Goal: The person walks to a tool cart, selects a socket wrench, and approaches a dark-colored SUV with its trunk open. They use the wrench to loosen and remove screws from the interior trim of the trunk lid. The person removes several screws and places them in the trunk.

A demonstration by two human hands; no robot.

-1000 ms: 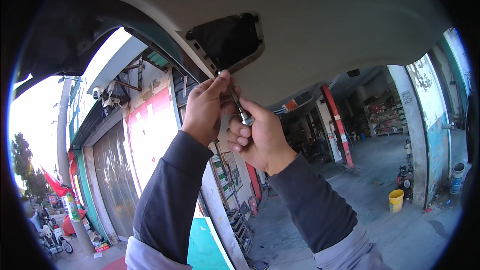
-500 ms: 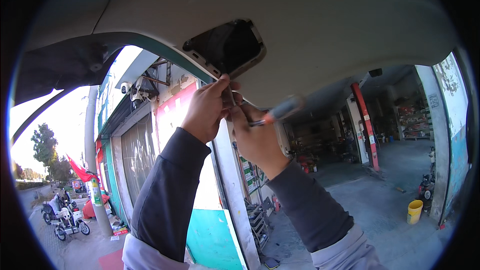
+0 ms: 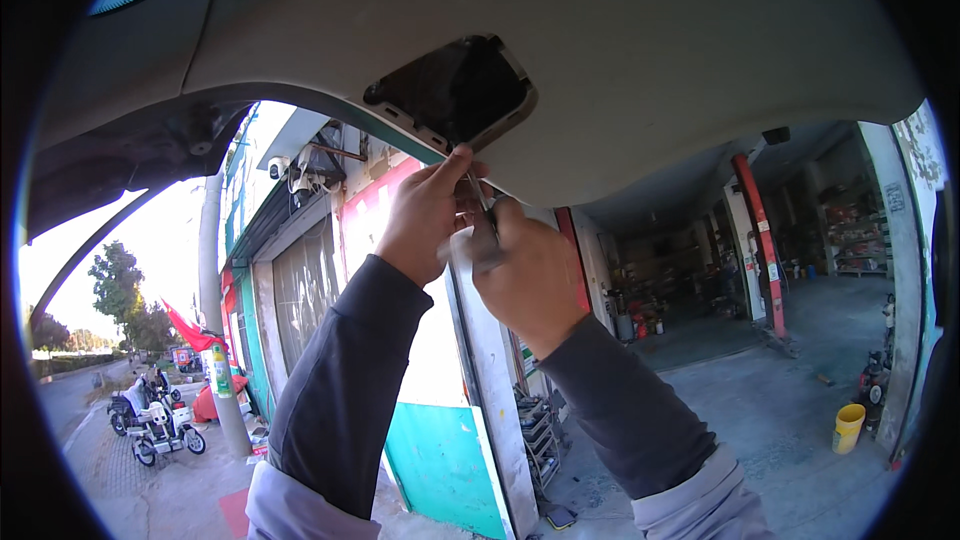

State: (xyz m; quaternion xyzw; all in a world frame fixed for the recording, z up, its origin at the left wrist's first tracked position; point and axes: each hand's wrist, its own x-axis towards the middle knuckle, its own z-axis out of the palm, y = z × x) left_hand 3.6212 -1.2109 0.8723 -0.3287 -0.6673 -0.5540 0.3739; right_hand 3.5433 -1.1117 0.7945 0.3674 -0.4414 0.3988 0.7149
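Head view: the left hand (image 3: 424, 215) pinches a metal tool (image 3: 484, 232) just below the panel (image 3: 650, 50)'s dark opening (image 3: 450, 90); the right hand (image 3: 530, 275) closes around its blurred lower end. A loose pinch could let it slip, scratching the panel. Fingers hide the tip; a yellow bucket (image 3: 848, 428) stands well apart.

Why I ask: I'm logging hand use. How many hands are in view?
2. The left hand is just below the dark opening in the panel; the right hand is lower and to its right, at the blurred tool. No other hands show.
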